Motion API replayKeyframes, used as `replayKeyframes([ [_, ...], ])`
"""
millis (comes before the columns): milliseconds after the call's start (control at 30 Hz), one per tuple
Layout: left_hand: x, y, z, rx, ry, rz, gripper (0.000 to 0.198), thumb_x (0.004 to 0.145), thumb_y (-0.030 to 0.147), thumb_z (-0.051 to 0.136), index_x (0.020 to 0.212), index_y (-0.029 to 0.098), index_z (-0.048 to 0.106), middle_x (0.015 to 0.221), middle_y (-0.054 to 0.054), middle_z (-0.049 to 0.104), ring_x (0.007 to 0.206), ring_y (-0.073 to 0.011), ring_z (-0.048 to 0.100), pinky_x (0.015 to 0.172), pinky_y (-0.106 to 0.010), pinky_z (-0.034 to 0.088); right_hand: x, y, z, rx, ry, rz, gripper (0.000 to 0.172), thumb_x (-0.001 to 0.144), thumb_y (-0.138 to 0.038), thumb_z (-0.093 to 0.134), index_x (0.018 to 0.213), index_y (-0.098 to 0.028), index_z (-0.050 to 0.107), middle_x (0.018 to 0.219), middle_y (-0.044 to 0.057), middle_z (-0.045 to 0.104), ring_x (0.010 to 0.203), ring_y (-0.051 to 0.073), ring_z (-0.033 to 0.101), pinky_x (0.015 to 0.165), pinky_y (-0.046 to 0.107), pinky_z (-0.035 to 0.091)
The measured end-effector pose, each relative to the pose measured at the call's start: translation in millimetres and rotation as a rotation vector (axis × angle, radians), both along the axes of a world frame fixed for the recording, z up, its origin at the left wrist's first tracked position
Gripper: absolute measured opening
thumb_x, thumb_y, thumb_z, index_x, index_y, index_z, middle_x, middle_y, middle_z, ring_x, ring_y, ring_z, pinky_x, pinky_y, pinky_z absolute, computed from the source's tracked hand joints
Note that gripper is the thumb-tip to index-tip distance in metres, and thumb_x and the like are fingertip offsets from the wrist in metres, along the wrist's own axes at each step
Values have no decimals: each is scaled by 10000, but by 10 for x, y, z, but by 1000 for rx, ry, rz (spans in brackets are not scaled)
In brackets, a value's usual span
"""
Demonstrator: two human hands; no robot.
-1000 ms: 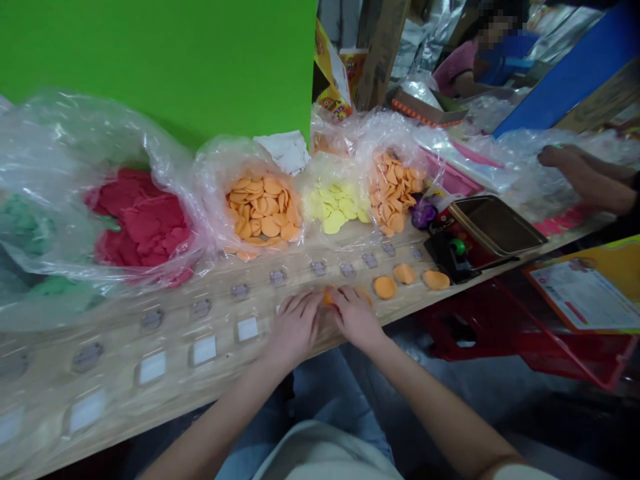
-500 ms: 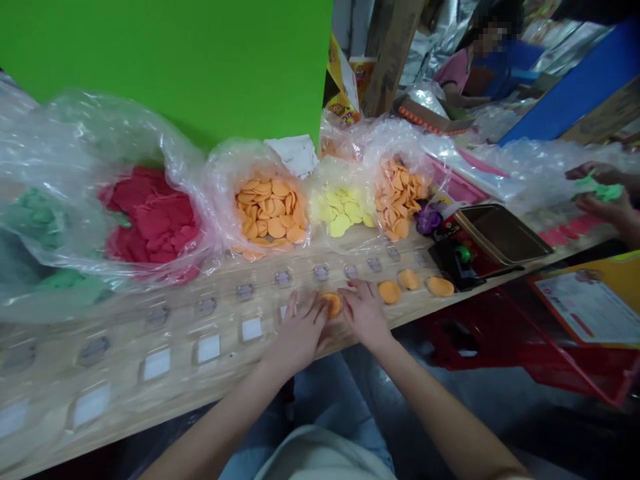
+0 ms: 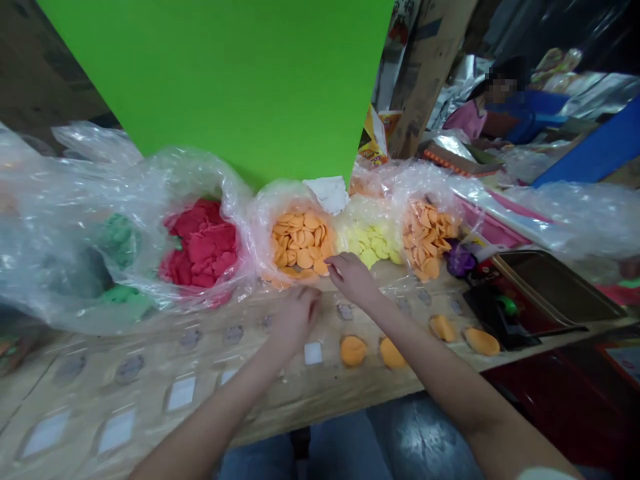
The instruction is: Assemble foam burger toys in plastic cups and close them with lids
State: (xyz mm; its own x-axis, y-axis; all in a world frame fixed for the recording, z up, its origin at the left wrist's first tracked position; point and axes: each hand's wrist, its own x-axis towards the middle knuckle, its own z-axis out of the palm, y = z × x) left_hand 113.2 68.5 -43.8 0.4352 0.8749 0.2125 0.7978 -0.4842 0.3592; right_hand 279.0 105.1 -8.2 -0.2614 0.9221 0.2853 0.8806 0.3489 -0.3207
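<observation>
My right hand (image 3: 353, 277) reaches to the front edge of a plastic bag of flat orange pieces (image 3: 300, 240). Its thumb and fingers come together at the pile's right side; whether a piece is between them I cannot make out. Lower and to the left, my left hand (image 3: 296, 313) hovers above the board with its fingers curled in, slightly blurred. Anything inside it is hidden. Round orange pieces (image 3: 353, 351) lie in the front row of the board, right of a bare white square (image 3: 313, 353). My right forearm partly covers another orange piece (image 3: 391, 353).
More bags along the back hold red pieces (image 3: 203, 243), yellow pieces (image 3: 373, 243) and orange pieces (image 3: 427, 233). A green panel (image 3: 225, 80) stands behind them. To the right are a black tape dispenser (image 3: 493, 313) and a metal tin tray (image 3: 555, 283). A person (image 3: 467, 120) sits farther back.
Both hands have left the orange piece in the front row, which now lies uncovered. My right hand has moved up to the orange pile, my left hand up and back. The view has shifted.
</observation>
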Motion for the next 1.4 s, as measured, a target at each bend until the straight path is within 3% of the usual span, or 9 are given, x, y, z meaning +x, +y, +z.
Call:
replayKeyframes([
  [167, -149, 1046, -101, 86, 71, 242, 316, 806, 245, 457, 1061, 84, 552, 1066, -182, 554, 1044, -295, 478, 873, -424, 368, -426, 782, -328, -97, -167, -163, 269, 811, -314, 528, 959, -105, 609, 1044, 173, 555, 1010, 256, 476, 810, 344, 422],
  [300, -96, 1278, -286, 132, 81, 285, 335, 781, 295, 500, 1068, 135, 570, 1211, -154, 506, 1126, -298, 420, 942, -424, 290, -375, 917, -491, -70, -91, -172, 176, 828, -209, 485, 903, -117, 615, 988, 157, 573, 982, 224, 494, 826, 327, 416],
  [467, -50, 1243, -429, 77, 38, 277, 285, 810, 279, 455, 1037, 163, 582, 1145, -134, 563, 1085, -280, 459, 928, -411, 272, -127, 675, -328, -97, 128, -267, 366, 929, -258, 209, 1041, -125, 530, 932, 108, 572, 870, 166, 551, 753, 285, 443],
  [633, -62, 1210, -496, -18, -77, 276, 261, 845, 290, 392, 984, 170, 577, 1009, -144, 605, 1042, -279, 487, 921, -423, 254, 23, -201, -177, -599, 686, 59, 309, 895, -382, 339, 954, -161, 546, 692, -8, 549, 587, 100, 541, 542, 213, 426],
  [800, -115, 1213, -408, -72, -310, 289, 185, 800, 282, 495, 910, 163, 584, 934, -129, 616, 999, -266, 517, 897, -398, 302, -164, -851, -286, -593, 240, 323, 203, 862, -290, 463, 829, -173, 626, 769, 22, 586, 757, 135, 533, 683, 250, 419],
  [933, -162, 1304, -274, -101, -612, 366, 145, 773, 278, 540, 860, 165, 568, 881, -81, 616, 910, -219, 551, 820, -339, 388, -313, -925, -454, -365, -145, 216, 180, 850, -241, 486, 793, -155, 633, 863, 76, 576, 902, 196, 493, 795, 309, 401],
  [1100, -180, 1326, -37, -250, -1048, 398, 182, 825, 322, 458, 904, 175, 531, 828, -44, 625, 772, -149, 602, 658, -264, 479, -306, -1098, -547, -266, -278, 172, 191, 814, -174, 524, 997, -175, 579, 921, 76, 566, 920, 211, 477, 787, 324, 401],
  [1267, -365, 969, 272, -961, -1768, 256, 158, 804, 209, 435, 871, 152, 567, 833, -64, 638, 771, -169, 623, 645, -297, 523, -223, -766, -231, -133, -97, 134, 183, 872, -240, 425, 892, -195, 601, 882, 63, 562, 890, 177, 491, 787, 285, 393],
  [1400, -557, 602, 336, -1044, -1814, 301, 282, 806, 380, 392, 781, 164, 573, 818, -75, 631, 761, -200, 625, 597, -319, 527, -332, 94, -35, -135, -104, -240, 278, 890, -283, 372, 1030, -129, 555, 949, 112, 588, 895, 196, 542, 785, 297, 407],
])
